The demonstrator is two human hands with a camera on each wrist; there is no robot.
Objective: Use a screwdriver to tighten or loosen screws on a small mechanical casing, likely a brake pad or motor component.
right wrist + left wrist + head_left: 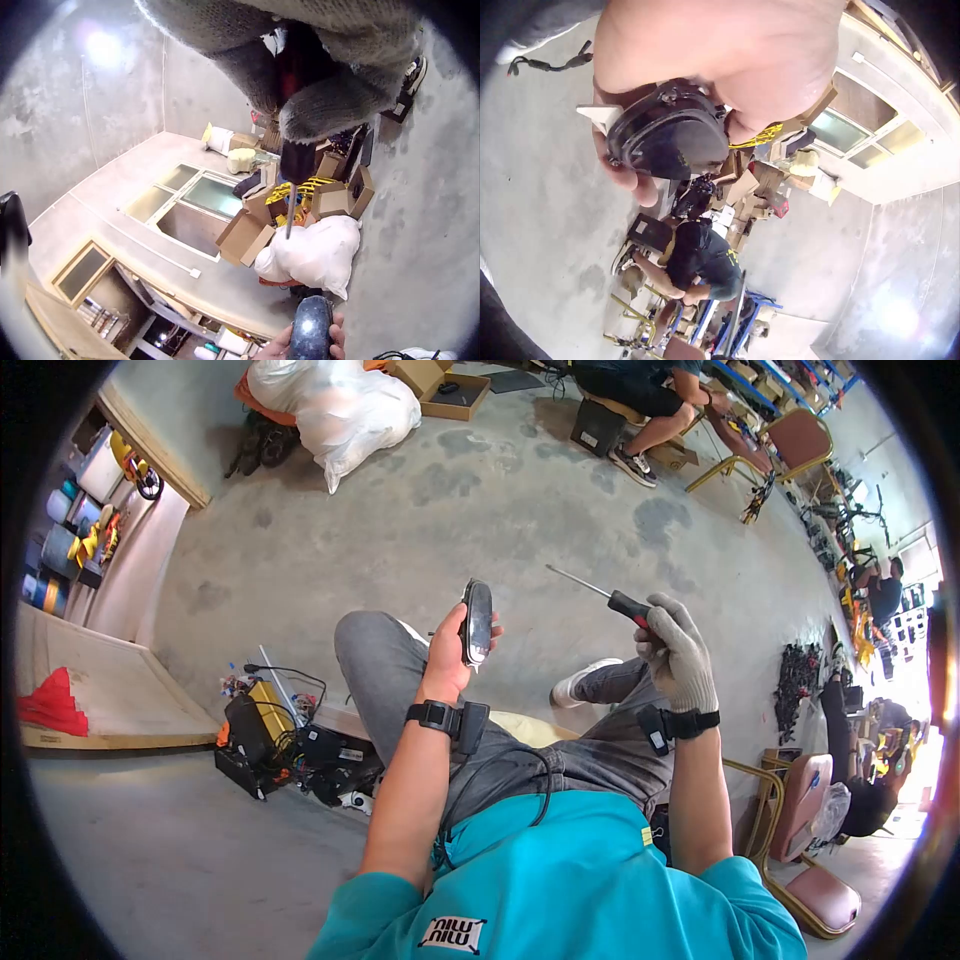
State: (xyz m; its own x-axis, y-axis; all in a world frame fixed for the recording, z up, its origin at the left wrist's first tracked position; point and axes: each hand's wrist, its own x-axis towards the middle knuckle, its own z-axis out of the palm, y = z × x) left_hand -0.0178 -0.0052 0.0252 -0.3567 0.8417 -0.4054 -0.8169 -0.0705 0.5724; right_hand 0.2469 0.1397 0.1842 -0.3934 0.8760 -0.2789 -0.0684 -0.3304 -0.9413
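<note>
My bare left hand point(446, 658) grips an elongated, rounded dark casing point(479, 622) with a pale edge, held up above my knees. Close up in the left wrist view, the casing point(679, 142) has a glossy black panel, small screw-like points on its rim and a white piece sticking out at one side. My right hand point(681, 660), in a grey knitted glove, holds a screwdriver point(628, 607) by its black and red handle. Its thin metal shaft point(291, 210) points forward and toward the left, apart from the casing. What the casing belongs to does not show.
Black parts and cables point(300, 750) lie on the floor by my left leg. A white sack point(345, 410) and an opened cardboard box point(455, 398) stand ahead. Another person point(660, 405) sits at the back right. A padded chair point(805, 810) is at my right.
</note>
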